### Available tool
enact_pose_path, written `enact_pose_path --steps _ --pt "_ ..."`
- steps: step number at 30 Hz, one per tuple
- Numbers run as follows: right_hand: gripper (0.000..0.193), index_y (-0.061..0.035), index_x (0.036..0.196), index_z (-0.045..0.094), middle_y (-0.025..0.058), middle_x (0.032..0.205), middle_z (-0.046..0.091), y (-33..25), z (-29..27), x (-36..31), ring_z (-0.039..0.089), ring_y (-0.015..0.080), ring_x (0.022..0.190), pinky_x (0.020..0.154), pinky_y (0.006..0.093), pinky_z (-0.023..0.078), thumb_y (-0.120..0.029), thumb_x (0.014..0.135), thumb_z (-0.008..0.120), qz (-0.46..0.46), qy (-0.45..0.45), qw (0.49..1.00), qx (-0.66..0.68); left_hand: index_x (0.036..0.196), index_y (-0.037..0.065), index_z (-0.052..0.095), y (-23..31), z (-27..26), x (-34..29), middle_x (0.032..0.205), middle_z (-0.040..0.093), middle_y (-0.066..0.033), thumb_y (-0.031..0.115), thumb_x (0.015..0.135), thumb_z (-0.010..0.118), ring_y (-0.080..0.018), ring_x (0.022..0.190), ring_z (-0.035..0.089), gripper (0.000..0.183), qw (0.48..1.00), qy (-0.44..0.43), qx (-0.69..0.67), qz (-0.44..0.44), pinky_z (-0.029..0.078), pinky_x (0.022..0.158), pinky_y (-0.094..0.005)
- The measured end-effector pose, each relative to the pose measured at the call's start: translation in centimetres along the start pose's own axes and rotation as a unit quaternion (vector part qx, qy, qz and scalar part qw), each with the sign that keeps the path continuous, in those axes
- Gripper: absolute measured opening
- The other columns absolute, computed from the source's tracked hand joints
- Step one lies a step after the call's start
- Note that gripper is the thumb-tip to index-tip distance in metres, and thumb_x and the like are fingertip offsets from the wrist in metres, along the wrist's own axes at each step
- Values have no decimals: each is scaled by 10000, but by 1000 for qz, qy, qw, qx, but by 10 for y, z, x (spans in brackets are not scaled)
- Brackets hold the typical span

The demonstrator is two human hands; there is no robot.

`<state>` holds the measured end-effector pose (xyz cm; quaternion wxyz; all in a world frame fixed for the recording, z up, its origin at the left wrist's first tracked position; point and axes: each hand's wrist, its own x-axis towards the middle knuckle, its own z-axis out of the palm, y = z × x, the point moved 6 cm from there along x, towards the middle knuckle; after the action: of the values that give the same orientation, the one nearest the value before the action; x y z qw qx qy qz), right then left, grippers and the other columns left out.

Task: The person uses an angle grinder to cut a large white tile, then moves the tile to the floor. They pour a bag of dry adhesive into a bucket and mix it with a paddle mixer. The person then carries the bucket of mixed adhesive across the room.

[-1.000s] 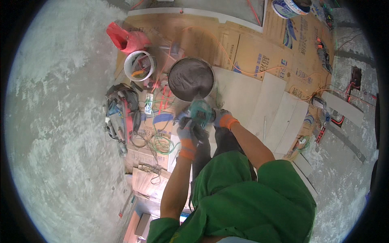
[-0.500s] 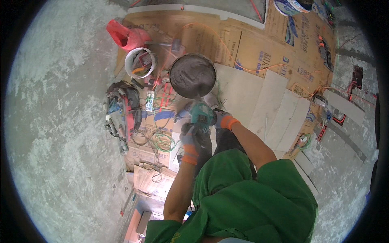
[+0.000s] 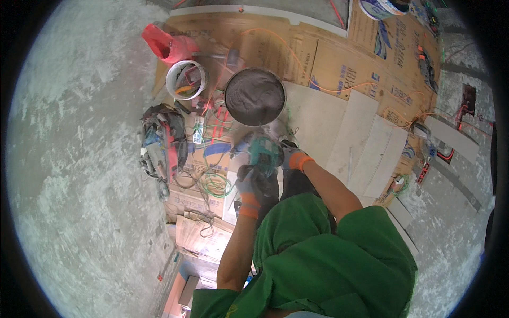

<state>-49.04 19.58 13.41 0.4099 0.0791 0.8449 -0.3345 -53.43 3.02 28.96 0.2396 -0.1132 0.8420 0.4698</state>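
Observation:
Both my hands wear grey gloves with orange cuffs and grip a teal handheld power mixer. My left hand is closed around its near end, and my right hand is closed at its right side. Just beyond the tool stands a round bucket filled with dark grey wet mortar, its surface swirled into ridges. The mixer's far end points at the bucket's near rim. Whatever shaft or paddle it carries is hard to make out, and any part inside the mortar is hidden.
Left of the mortar are a white bucket with tools, a red pitcher and an open tool bag. Green cable lies coiled beside me. Cardboard and pale boards cover the floor; an orange cord crosses it.
The view has shifted slightly. Both hands keep their hold on the mixer, which sits almost in the same place by the bucket; the mortar's swirl pattern looks a little different.

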Motion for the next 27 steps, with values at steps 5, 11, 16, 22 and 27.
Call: enact_pose_path --steps 5,11,16,22,27 --pt "506 -90 1081 549 215 1224 448 18 41 19 432 353 1136 954 392 368 -269 618 646 -59 53 996 -35 755 15 602 8 -3 -13 726 566 -85 129 812 498 -201 676 559 165 999 -7 -32 -7 444 604 -295" --pt "479 -96 1054 559 223 1149 482 67 109 54 453 356 1080 929 404 361 -288 624 646 -16 17 1000 3 728 19 582 -7 -2 -15 700 563 -56 115 833 496 -151 614 551 166 967 11 -234 -103 434 551 -261" --pt "490 -98 1050 562 211 1099 527 62 110 49 499 350 1020 914 399 373 -309 618 656 -39 0 999 -8 702 33 549 2 -6 -16 627 537 -40 102 833 512 -115 549 524 152 993 23 -109 35 430 504 -242" --pt "420 -85 1019 581 196 1057 569 38 88 33 540 336 974 877 402 401 -286 653 622 -24 -49 998 -23 749 31 560 -11 -10 -9 618 534 -42 70 805 532 -120 530 513 73 994 31 -79 70 430 488 -244" --pt "333 -72 977 609 188 1029 591 21 82 24 563 326 954 841 410 423 -245 695 575 -45 -87 993 -69 812 62 626 -49 -7 -11 774 577 -84 108 625 587 -236 766 558 197 991 -39 -123 -37 450 647 -312"
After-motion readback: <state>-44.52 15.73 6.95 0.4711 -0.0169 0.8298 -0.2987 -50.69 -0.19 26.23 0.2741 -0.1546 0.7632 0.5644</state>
